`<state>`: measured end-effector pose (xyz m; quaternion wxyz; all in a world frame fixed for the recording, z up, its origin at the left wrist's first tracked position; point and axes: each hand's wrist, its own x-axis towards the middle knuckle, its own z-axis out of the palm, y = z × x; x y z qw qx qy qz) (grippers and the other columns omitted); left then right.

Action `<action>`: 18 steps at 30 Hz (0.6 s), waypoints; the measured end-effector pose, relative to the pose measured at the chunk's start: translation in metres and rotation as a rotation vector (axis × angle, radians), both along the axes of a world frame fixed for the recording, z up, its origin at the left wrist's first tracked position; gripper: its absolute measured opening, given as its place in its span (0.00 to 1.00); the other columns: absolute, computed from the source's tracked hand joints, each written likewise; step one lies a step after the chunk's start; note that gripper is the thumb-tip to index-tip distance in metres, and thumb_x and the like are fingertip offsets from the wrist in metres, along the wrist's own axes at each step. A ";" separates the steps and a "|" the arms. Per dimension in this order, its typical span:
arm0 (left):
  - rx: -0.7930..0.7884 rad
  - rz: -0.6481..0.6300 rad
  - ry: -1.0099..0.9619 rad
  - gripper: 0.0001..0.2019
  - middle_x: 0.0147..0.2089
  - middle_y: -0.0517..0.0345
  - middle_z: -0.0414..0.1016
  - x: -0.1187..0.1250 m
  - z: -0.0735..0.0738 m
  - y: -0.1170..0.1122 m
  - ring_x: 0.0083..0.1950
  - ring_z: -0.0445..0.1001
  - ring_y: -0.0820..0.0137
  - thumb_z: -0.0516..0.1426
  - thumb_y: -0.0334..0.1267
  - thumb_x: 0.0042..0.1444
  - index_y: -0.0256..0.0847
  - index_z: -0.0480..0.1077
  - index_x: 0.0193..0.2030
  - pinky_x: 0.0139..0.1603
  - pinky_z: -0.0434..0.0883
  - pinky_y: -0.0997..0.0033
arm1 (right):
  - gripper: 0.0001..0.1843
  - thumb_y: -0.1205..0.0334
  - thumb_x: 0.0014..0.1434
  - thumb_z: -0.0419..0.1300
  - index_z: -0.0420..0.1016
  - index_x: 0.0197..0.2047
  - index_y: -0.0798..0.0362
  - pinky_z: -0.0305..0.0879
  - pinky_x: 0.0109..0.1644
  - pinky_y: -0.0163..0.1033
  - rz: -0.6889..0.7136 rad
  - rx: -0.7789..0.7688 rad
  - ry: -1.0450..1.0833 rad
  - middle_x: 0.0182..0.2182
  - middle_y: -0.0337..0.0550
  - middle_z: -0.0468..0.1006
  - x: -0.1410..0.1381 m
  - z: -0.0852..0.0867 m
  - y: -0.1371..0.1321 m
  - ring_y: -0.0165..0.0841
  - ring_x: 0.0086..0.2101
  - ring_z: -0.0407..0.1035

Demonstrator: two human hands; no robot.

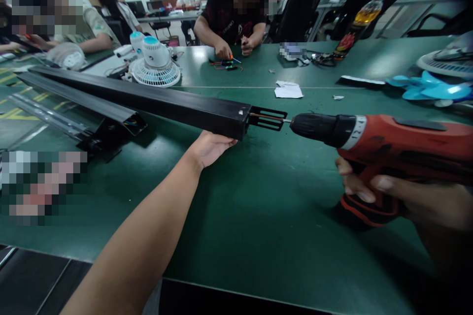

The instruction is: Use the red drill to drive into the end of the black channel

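My left hand (214, 149) is wrapped under the near end of a long black square tube (166, 101), holding it up off the table. A black slotted bracket (271, 118) sticks out of that end. In my right hand (360, 184) is a red and black cordless drill (410, 138), my fingers closed round its grip. The drill points left, and its thin bit (286, 120) reaches toward the slotted bracket; whether the tip touches a screw I cannot tell. The far end of the tube rests at the upper left.
More black profiles (81, 93) lie on the green table (281, 236) at left. A white fan part (155, 64), paper scrap (288, 89), blue fan blades (428, 86) and a drink bottle (358, 29) stand farther back. Across the table a person (236, 15) handles a small screwdriver.
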<state>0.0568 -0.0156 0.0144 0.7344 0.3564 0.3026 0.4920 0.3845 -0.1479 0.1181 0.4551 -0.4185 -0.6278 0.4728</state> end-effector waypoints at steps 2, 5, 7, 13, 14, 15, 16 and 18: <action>0.003 0.001 0.001 0.19 0.46 0.50 0.89 0.000 0.001 -0.001 0.52 0.87 0.57 0.76 0.17 0.47 0.39 0.88 0.43 0.65 0.79 0.49 | 0.19 0.48 0.44 0.67 0.76 0.34 0.53 0.56 0.07 0.35 -0.001 0.007 -0.001 0.20 0.42 0.73 0.001 -0.001 0.000 0.28 0.11 0.61; -0.003 0.003 0.003 0.19 0.46 0.50 0.89 0.001 0.003 -0.002 0.51 0.87 0.57 0.76 0.16 0.47 0.39 0.87 0.44 0.65 0.79 0.50 | 0.19 0.48 0.44 0.67 0.77 0.34 0.53 0.55 0.08 0.35 -0.016 0.022 -0.008 0.20 0.42 0.73 0.001 -0.001 0.000 0.28 0.11 0.61; -0.011 0.008 0.004 0.20 0.45 0.51 0.88 0.002 0.004 -0.002 0.51 0.86 0.58 0.75 0.16 0.47 0.39 0.87 0.44 0.64 0.79 0.50 | 0.19 0.48 0.44 0.67 0.77 0.35 0.53 0.54 0.07 0.34 -0.017 0.014 -0.008 0.18 0.41 0.72 0.002 -0.001 0.001 0.29 0.11 0.61; -0.030 0.021 -0.002 0.19 0.45 0.49 0.88 0.003 0.004 -0.002 0.51 0.87 0.57 0.75 0.15 0.47 0.37 0.87 0.43 0.65 0.79 0.49 | 0.21 0.48 0.42 0.67 0.77 0.36 0.54 0.55 0.08 0.36 -0.022 -0.014 -0.011 0.17 0.43 0.72 0.003 -0.002 0.001 0.31 0.11 0.62; -0.030 0.019 0.000 0.18 0.45 0.48 0.88 0.002 0.004 -0.002 0.51 0.87 0.57 0.75 0.15 0.47 0.37 0.88 0.43 0.66 0.79 0.49 | 0.21 0.48 0.42 0.68 0.77 0.36 0.54 0.55 0.08 0.36 -0.026 -0.012 -0.007 0.18 0.43 0.73 0.003 -0.002 0.001 0.31 0.11 0.62; -0.028 0.017 0.003 0.18 0.45 0.48 0.88 0.002 0.004 -0.002 0.51 0.87 0.57 0.75 0.15 0.47 0.36 0.88 0.42 0.66 0.79 0.49 | 0.21 0.48 0.42 0.67 0.77 0.36 0.54 0.54 0.07 0.36 -0.027 -0.009 -0.002 0.18 0.43 0.73 0.003 -0.002 0.001 0.30 0.11 0.62; -0.025 0.014 0.006 0.17 0.45 0.48 0.88 0.001 0.003 -0.002 0.51 0.87 0.57 0.75 0.15 0.48 0.36 0.88 0.42 0.66 0.79 0.49 | 0.21 0.48 0.42 0.67 0.77 0.36 0.54 0.54 0.07 0.35 -0.029 -0.006 0.002 0.18 0.42 0.73 0.003 -0.003 0.001 0.30 0.11 0.62; -0.017 0.012 0.011 0.17 0.45 0.48 0.89 0.001 0.003 -0.001 0.51 0.87 0.58 0.75 0.15 0.48 0.36 0.89 0.42 0.66 0.80 0.50 | 0.21 0.48 0.42 0.67 0.77 0.35 0.54 0.55 0.08 0.35 -0.029 -0.007 0.002 0.19 0.43 0.73 0.002 -0.002 0.001 0.30 0.12 0.62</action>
